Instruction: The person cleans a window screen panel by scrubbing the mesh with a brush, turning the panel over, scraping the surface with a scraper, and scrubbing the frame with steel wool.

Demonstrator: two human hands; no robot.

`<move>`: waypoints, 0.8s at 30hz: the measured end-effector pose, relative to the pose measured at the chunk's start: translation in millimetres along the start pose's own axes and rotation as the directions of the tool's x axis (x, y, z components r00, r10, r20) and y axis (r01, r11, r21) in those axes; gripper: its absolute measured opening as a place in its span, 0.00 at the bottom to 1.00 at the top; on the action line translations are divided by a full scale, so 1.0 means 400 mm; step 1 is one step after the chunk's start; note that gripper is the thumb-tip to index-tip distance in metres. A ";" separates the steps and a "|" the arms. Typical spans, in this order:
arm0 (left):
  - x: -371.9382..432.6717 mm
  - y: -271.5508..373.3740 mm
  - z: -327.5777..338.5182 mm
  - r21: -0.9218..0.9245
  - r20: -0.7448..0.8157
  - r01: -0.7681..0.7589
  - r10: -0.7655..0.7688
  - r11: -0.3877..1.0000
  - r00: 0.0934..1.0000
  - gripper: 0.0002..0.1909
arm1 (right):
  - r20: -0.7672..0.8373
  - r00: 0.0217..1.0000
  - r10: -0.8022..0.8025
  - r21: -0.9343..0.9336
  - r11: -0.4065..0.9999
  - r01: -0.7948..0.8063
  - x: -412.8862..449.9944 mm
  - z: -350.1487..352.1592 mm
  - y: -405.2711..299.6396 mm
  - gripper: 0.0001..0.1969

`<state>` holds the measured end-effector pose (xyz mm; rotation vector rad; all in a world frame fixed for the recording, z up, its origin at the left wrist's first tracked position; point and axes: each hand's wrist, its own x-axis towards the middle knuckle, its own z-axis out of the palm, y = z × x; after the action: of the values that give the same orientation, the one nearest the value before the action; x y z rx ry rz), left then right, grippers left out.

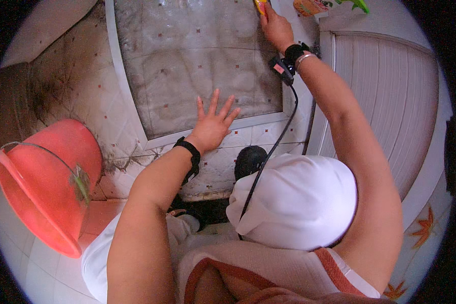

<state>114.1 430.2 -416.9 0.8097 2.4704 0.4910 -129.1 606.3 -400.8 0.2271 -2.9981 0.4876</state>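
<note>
A white-framed mesh panel, probably a window screen [201, 83], lies on the tiled floor, looking wet and streaked with dark grime. My left hand [211, 127] is spread over its near bar, fingers apart, with the fingertips over the mesh and nothing held. Up by the far right part of the panel, my right hand [279, 30] grips a yellow handled object [261, 5]. The top edge of the view cuts that object off, so its working end is hidden. Each wrist wears a black strap, and a small device with a black cable sits at the right one.
A red bucket [45, 178] with a wire handle lies tilted at left. An orange printed packet [311, 7] and a green object [355, 4] are at the top right. A ribbed pale door [383, 106] stands on the right. The cable [279, 138] crosses near my knee.
</note>
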 end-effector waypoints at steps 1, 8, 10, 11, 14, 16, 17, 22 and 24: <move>0.001 0.002 -0.002 -0.004 -0.006 -0.004 0.003 1.000 1.000 0.33 | -0.002 1.000 0.003 -0.003 1.000 -0.003 -0.027 0.004 0.020 0.11; -0.005 -0.001 -0.002 0.009 0.002 -0.010 0.010 1.000 1.000 0.32 | 0.425 0.893 -0.146 0.172 0.982 0.078 -0.525 -0.073 0.109 0.28; -0.003 0.001 -0.003 0.005 0.004 -0.011 0.011 1.000 1.000 0.32 | 0.446 0.876 -0.182 0.190 0.976 0.106 -0.565 -0.103 0.102 0.28; -0.004 0.001 -0.005 0.005 0.006 -0.006 0.006 1.000 1.000 0.32 | 0.445 0.877 -0.179 0.188 0.977 0.104 -0.551 -0.093 0.108 0.28; 0.002 0.006 -0.006 0.021 0.032 0.004 -0.005 1.000 0.999 0.32 | 0.455 0.873 -0.175 0.061 0.984 0.166 -0.426 -0.043 0.127 0.25; 0.004 0.010 -0.010 0.021 0.017 -0.005 0.005 1.000 1.000 0.32 | 0.310 0.937 -0.161 0.041 0.987 0.156 -0.313 -0.010 0.090 0.24; 0.008 0.015 -0.009 0.018 -0.001 -0.010 0.010 1.000 1.000 0.33 | 0.294 0.946 -0.138 0.000 0.990 0.144 -0.254 0.011 0.079 0.23; 0.000 0.004 -0.006 -0.003 -0.021 0.001 -0.001 1.000 1.000 0.33 | 0.241 0.947 -0.211 0.117 0.975 0.188 -0.260 0.027 0.069 0.22; 0.003 0.001 -0.003 -0.017 -0.013 0.004 -0.004 1.000 1.000 0.33 | 0.257 0.915 -0.311 0.222 0.941 0.257 -0.379 0.005 0.097 0.25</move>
<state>112.8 430.9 -416.0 0.7973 2.4755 0.5170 13.9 661.8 -432.3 0.8070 -3.1115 0.7573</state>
